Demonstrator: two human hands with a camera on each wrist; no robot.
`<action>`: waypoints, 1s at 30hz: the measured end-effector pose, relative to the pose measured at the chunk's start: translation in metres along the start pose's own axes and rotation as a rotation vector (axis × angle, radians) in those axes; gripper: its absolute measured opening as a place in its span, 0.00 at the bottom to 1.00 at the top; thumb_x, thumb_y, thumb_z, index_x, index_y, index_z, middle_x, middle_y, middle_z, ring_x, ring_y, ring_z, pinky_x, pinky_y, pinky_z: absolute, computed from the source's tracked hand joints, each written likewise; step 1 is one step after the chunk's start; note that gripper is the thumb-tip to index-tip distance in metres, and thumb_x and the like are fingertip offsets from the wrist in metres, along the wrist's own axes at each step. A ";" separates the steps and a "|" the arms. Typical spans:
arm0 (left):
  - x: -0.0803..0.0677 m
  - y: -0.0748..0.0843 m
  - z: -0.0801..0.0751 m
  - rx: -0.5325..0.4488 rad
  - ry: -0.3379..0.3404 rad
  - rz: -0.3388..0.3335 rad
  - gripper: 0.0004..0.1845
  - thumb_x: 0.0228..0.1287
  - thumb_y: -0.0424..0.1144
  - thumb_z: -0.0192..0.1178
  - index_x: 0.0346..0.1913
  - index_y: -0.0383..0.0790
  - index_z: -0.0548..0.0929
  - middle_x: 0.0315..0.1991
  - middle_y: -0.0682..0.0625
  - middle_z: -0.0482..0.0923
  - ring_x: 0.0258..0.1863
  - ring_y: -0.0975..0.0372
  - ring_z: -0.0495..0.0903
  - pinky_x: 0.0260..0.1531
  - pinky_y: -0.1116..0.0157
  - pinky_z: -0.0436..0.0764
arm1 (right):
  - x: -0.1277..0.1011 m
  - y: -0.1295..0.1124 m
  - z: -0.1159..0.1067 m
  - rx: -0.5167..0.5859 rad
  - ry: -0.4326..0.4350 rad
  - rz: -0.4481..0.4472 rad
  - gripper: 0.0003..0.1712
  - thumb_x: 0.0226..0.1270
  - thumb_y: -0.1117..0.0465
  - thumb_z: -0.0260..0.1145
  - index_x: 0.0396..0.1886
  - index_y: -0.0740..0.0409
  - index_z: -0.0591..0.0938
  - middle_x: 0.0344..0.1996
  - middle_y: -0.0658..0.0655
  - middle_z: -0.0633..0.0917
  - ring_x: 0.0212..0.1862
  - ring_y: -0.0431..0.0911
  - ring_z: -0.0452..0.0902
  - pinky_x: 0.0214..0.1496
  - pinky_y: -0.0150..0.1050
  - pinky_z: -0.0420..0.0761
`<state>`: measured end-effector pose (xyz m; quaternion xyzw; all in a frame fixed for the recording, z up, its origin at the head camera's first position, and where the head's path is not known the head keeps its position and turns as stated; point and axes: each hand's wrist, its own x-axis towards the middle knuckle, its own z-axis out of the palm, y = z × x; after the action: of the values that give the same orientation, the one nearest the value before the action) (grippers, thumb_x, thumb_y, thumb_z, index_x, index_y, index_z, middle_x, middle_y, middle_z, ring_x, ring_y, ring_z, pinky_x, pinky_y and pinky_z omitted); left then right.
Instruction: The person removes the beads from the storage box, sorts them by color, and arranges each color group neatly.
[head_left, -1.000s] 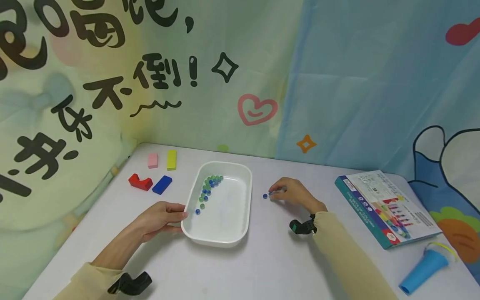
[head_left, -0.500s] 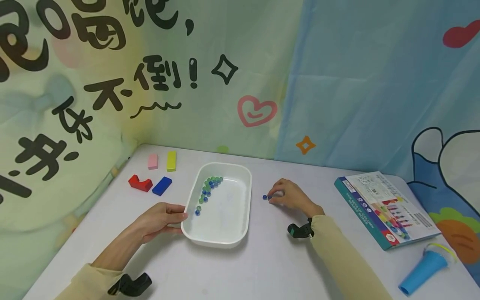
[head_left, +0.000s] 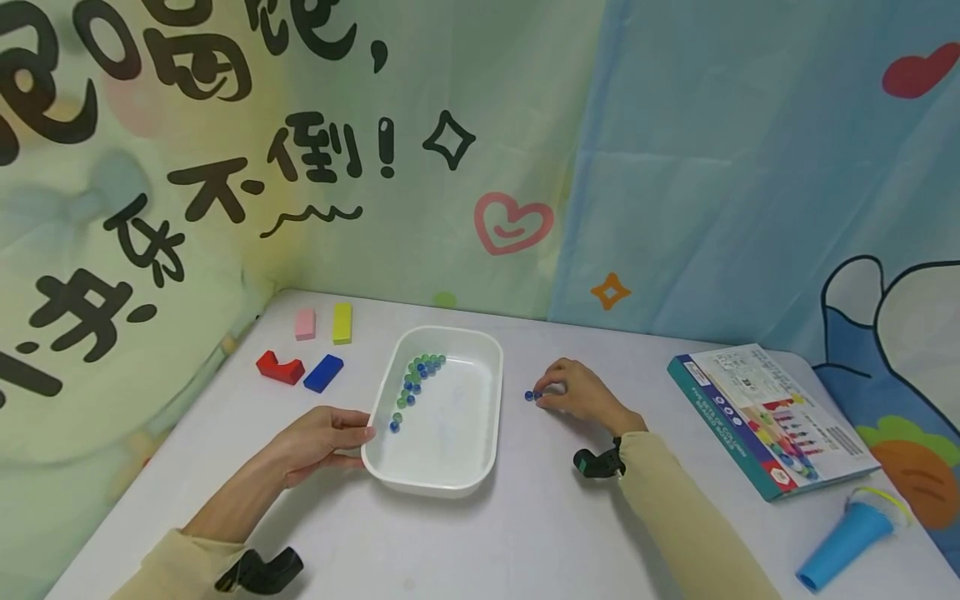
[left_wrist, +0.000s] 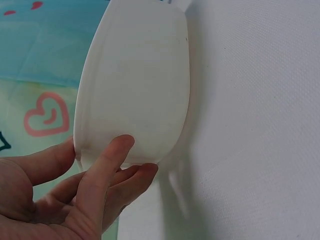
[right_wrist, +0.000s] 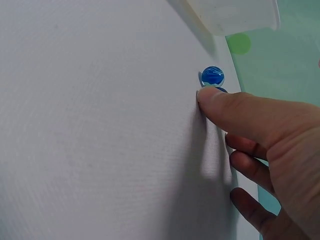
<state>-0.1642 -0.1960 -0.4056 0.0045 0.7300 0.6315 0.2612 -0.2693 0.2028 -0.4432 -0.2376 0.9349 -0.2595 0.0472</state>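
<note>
A white plastic tray (head_left: 450, 483) is tilted, its left side lower, with green and blue glass marbles (head_left: 411, 387) lined along that side. My left hand (head_left: 326, 442) grips its left rim, thumb on the edge; in the left wrist view the fingers (left_wrist: 120, 145) reach under its pale underside (left_wrist: 135, 85). To the tray's right, my right hand (head_left: 581, 390) pinches a blue marble (head_left: 537, 395) at the table surface, mostly hidden by the thumb in the right wrist view. A second blue marble (right_wrist: 213, 76) lies right beside it, in front of the fingertips.
Pink (head_left: 305, 324), yellow (head_left: 342, 323), blue (head_left: 324, 373) and red (head_left: 280, 367) blocks lie left of the tray. On the right are a flat game box (head_left: 772, 417) and a blue cone-shaped cup (head_left: 847, 542). A printed cloth (head_left: 420, 250) hangs behind the white table (head_left: 480, 550).
My right hand has shifted slightly left, bringing the pinched marble up close to the other blue one. In the tray a green marble has rolled toward the front blue one. My left hand stays put.
</note>
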 end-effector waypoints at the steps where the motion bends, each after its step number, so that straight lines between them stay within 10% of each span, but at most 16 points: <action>1: 0.000 0.000 0.000 0.000 0.000 -0.001 0.28 0.68 0.35 0.60 0.65 0.22 0.67 0.57 0.32 0.77 0.47 0.55 0.84 0.45 0.61 0.86 | 0.000 0.000 0.000 -0.001 0.000 0.003 0.09 0.60 0.59 0.71 0.40 0.56 0.88 0.46 0.61 0.80 0.54 0.58 0.74 0.63 0.58 0.72; 16: 0.002 0.000 0.001 -0.001 0.018 -0.010 0.28 0.67 0.35 0.60 0.65 0.22 0.68 0.55 0.33 0.79 0.45 0.58 0.85 0.44 0.61 0.87 | 0.009 -0.019 -0.032 -0.015 -0.104 0.058 0.22 0.63 0.57 0.69 0.55 0.60 0.80 0.51 0.60 0.82 0.55 0.54 0.75 0.61 0.52 0.77; 30: 0.000 0.000 0.001 -0.006 0.004 -0.008 0.30 0.66 0.37 0.61 0.65 0.22 0.68 0.55 0.34 0.79 0.46 0.57 0.84 0.44 0.62 0.87 | 0.063 -0.135 -0.028 -0.014 -0.158 -0.177 0.20 0.64 0.56 0.68 0.54 0.56 0.82 0.51 0.56 0.84 0.54 0.51 0.78 0.56 0.42 0.81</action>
<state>-0.1640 -0.1954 -0.4052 -0.0007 0.7286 0.6328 0.2621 -0.2745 0.0851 -0.3483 -0.3392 0.9055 -0.2364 0.0958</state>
